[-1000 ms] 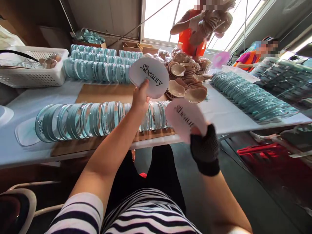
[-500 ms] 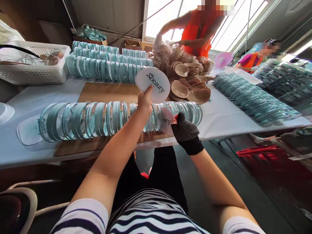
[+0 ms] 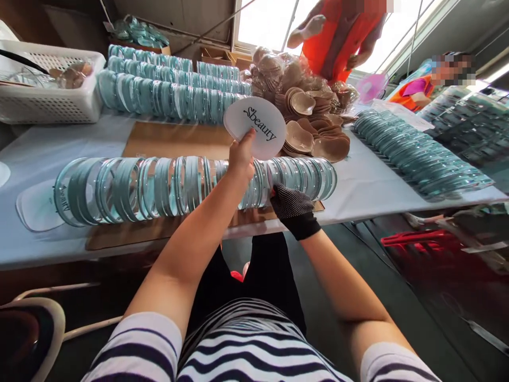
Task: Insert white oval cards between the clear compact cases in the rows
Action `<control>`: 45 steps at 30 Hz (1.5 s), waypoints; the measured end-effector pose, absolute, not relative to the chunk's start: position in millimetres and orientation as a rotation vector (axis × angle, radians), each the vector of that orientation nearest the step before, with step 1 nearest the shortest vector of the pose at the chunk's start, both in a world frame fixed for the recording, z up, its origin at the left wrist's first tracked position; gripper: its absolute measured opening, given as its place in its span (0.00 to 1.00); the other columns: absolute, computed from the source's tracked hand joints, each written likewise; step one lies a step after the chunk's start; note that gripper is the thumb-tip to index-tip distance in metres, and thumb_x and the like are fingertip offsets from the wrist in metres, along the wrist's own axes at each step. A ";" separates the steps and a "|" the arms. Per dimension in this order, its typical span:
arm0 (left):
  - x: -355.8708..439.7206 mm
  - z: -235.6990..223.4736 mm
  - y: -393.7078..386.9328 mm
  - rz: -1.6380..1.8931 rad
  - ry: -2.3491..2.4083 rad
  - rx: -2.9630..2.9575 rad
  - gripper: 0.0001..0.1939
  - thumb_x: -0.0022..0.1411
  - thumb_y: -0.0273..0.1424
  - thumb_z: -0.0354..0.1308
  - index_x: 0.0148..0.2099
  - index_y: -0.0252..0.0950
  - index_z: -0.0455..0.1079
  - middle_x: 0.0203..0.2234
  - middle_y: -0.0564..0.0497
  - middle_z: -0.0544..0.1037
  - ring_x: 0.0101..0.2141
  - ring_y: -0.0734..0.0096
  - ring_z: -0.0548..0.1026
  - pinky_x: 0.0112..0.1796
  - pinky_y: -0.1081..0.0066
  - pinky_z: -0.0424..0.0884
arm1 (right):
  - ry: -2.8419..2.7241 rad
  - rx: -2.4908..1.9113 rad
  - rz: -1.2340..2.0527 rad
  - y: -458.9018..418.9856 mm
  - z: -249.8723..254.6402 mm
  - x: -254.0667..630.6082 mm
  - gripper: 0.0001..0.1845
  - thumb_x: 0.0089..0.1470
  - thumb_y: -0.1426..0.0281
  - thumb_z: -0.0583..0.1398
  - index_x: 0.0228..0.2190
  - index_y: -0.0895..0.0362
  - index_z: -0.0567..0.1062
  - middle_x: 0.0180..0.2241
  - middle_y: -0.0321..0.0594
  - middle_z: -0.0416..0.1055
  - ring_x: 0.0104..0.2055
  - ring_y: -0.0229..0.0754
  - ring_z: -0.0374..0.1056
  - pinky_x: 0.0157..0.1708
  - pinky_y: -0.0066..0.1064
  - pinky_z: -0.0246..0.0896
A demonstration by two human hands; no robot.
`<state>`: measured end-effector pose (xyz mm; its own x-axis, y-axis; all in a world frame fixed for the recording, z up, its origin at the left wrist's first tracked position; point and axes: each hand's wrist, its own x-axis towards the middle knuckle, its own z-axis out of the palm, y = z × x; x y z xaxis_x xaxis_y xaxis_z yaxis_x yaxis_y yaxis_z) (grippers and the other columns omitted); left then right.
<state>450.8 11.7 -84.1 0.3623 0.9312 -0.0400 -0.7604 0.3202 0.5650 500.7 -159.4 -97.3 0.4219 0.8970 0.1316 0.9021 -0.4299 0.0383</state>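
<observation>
My left hand (image 3: 242,156) grips a small stack of white oval cards (image 3: 254,127) printed "Sbeauty", thumb on top, above a row of clear, teal-edged round cases (image 3: 159,188). The cases stand on edge, packed side by side along the table's near side. In a black dotted fingerless glove, my right hand (image 3: 293,208) is closed against the front of that row, right of centre. Its fingertips are tucked at the cases, and whatever they pinch is hidden. At the row's left end a flat clear case (image 3: 37,207) lies on the table.
Brown cardboard (image 3: 175,143) lies under the row. Behind are more case rows (image 3: 167,95), a white basket (image 3: 51,103) and a heap of beige moulded cups (image 3: 300,135). Stacked cases (image 3: 421,154) stand at right. A person in an orange vest (image 3: 338,42) stands across the table; another sits farther right.
The card in my right hand has gone in among the cases and barely shows. My right hand has shifted slightly left. My left hand still holds its cards. The person opposite has drawn their hands apart.
</observation>
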 end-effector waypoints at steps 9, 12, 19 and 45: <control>452.7 -89.6 12.5 1.221 0.379 0.558 0.20 0.49 0.35 0.72 0.44 0.36 0.75 0.46 0.45 0.81 0.56 0.54 0.73 0.56 0.57 0.69 | -1.528 -2.011 0.641 -173.4 -111.3 514.4 0.21 0.62 0.70 0.47 0.47 0.62 0.75 0.23 0.36 0.73 0.18 0.36 0.63 0.22 0.26 0.61; 455.8 -89.5 10.7 1.235 0.408 0.579 0.17 0.47 0.35 0.73 0.39 0.36 0.75 0.41 0.46 0.82 0.53 0.54 0.75 0.52 0.58 0.72 | -1.403 -1.925 0.303 -169.0 -95.2 527.6 0.20 0.62 0.66 0.50 0.40 0.65 0.78 0.20 0.33 0.71 0.19 0.35 0.64 0.23 0.25 0.63; 450.4 -80.1 -2.4 1.349 0.449 0.679 0.15 0.45 0.33 0.73 0.36 0.36 0.76 0.35 0.48 0.82 0.44 0.58 0.79 0.48 0.60 0.74 | -1.433 -1.887 -0.444 -104.5 -45.0 549.7 0.30 0.60 0.63 0.53 0.62 0.62 0.64 0.60 0.54 0.67 0.60 0.50 0.65 0.58 0.43 0.62; 397.7 -76.3 9.1 1.238 0.361 0.533 0.27 0.58 0.33 0.66 0.60 0.42 0.67 0.57 0.45 0.75 0.60 0.58 0.70 0.56 0.57 0.69 | -1.506 -2.380 -0.188 -171.8 -76.4 439.5 0.29 0.63 0.67 0.47 0.63 0.55 0.64 0.39 0.47 0.79 0.33 0.46 0.73 0.34 0.32 0.63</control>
